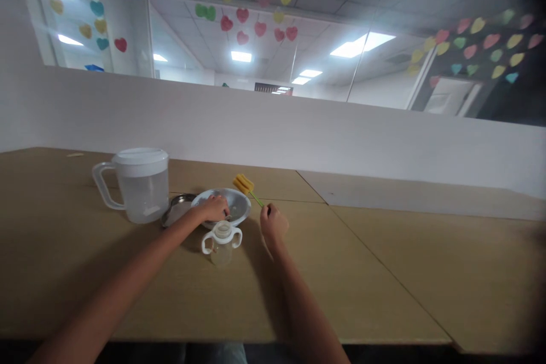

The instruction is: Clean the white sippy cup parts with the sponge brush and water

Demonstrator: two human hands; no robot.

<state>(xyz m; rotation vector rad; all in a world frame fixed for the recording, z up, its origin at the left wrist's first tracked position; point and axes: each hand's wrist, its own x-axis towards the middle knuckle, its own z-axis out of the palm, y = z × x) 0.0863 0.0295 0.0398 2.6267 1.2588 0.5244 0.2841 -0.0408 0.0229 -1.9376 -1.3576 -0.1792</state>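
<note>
My right hand (274,225) is closed round the thin green handle of a bottle brush (244,183), whose yellow sponge head points up and to the left. Over the white bowl (241,202), my left hand (215,209) reaches in with its fingers bent together. A small item seems to be at its fingertips, too small to name. Just in front of the bowl stands an upright, clear baby bottle (222,253) with two white side handles and an uncovered mouth. Neither hand touches the bottle.
A lidded plastic pitcher (143,193) with a handle stands left of the bowl. Between them lies a shallow metal dish (174,208), partly hidden by my left forearm. The wooden table (384,244) meets a white wall below a window with heart stickers.
</note>
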